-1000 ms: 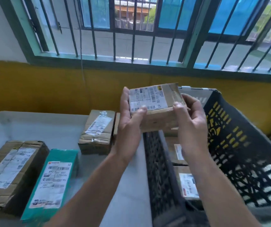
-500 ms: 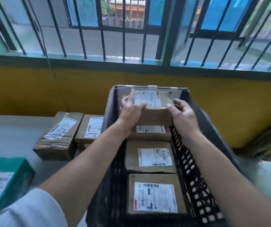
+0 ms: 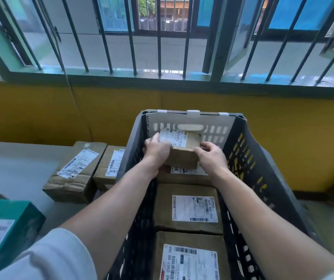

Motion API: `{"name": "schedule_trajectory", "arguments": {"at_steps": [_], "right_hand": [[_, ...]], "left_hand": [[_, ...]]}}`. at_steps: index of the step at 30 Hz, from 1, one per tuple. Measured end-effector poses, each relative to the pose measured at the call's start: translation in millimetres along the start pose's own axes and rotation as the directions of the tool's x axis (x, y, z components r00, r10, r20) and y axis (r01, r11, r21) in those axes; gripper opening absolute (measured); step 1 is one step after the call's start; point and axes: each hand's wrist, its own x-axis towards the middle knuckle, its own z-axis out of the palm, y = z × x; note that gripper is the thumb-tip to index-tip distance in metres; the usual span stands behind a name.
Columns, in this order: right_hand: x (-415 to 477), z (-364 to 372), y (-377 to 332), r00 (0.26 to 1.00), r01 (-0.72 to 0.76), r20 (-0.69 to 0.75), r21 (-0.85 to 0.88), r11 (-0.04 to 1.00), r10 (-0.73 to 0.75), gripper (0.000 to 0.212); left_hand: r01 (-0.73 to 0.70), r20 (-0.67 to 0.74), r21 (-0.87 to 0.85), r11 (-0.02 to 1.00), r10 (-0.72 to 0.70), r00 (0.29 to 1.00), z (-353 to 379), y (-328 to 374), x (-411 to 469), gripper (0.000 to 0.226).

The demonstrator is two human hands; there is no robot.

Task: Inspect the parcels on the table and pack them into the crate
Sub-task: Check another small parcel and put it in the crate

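Below a barred window [image 3: 162, 37], both the left hand [image 3: 158, 150] and right hand [image 3: 212, 156] grip a small box [image 3: 184, 154] at the crate's [image 3: 263, 158] far end.

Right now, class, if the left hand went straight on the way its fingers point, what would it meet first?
Probably the crate's pale far end wall, just beyond the small parcel the left hand grips; depth is hard to judge, so the gap is unclear.

Small brown parcel [image 3: 184, 159], label up, held in our left hand [image 3: 157, 150] and right hand [image 3: 211, 157] at far end of black slatted crate [image 3: 263, 178], above labelled parcels [image 3: 188, 209] lying flat inside. On table [image 3: 10, 164] left of it we see crumpled brown parcel [image 3: 75, 174] and teal parcel [image 3: 6, 227].
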Motion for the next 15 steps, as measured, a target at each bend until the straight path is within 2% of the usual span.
{"name": "schedule_trajectory", "arguments": {"at_steps": [2, 7, 12, 15], "right_hand": [[6, 7, 0, 1.0, -0.019, 0.014, -0.002, 1.0, 0.019, 0.048], [10, 28, -1, 0.999, -0.02, 0.029, 0.012, 1.0, 0.019, 0.04], [11, 39, -6, 1.0, -0.007, 0.011, -0.002, 1.0, 0.007, 0.038], [11, 41, -7, 1.0, -0.003, 0.026, 0.009, 1.0, 0.002, 0.036]], "left_hand": [[0.018, -0.024, 0.035, 0.999, -0.017, 1.0, 1, -1, 4, 0.075], [0.016, -0.083, 0.054, 0.998, -0.012, 0.996, 5, -12, 10, 0.069], [0.064, -0.102, 0.252, 0.966, -0.039, 0.994, 2, -13, 13, 0.067], [0.042, -0.099, 0.304, 0.952, -0.012, 0.995, 2, -14, 12, 0.065]]}}
